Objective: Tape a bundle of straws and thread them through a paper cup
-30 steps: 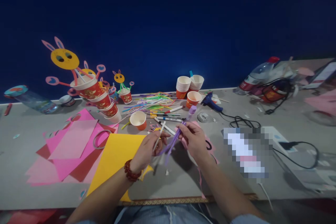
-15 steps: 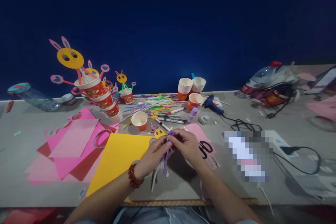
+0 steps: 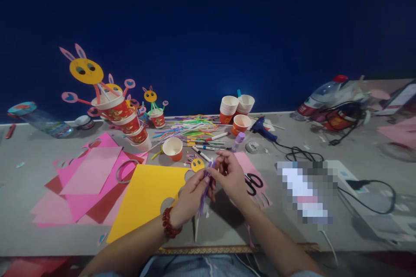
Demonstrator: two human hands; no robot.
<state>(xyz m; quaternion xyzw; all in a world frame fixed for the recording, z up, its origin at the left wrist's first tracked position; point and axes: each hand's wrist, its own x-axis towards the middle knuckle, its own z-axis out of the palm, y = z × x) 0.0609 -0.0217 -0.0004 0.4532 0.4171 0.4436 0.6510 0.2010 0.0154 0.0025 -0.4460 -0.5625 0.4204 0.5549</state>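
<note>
Over the desk (image 3: 227,233), near its front edge: we saw the purple stems (image 3: 204,199) between two hands brought together; they slanted down toward us, raised off the surface as far as we could judge.
Left hand (image 3: 190,195): we found thumb and fingers clamped on the stems; their lower ends poked out beneath.
Right hand (image 3: 233,179): its fingers curled loosely, thumb at the stems' upper end; whether it pinched or merely touched, we could not tell.
Purple stems: we judged them very light, slim and bendable, easily creased by a hard squeeze; smooth or fuzzy, the blur hid; a soft pinch around mid-length seemed best to us, with the tops free to be evened.
White stick (image 3: 196,228): it showed below the left hand; we took it for straighter and stiffer, likely to roll or slip unless pinched alongside the stems.
Yellow sheet (image 3: 139,199): it lay left of our grip; the scissors (image 3: 252,184) lay to the right, on pink paper (image 3: 243,161).
</note>
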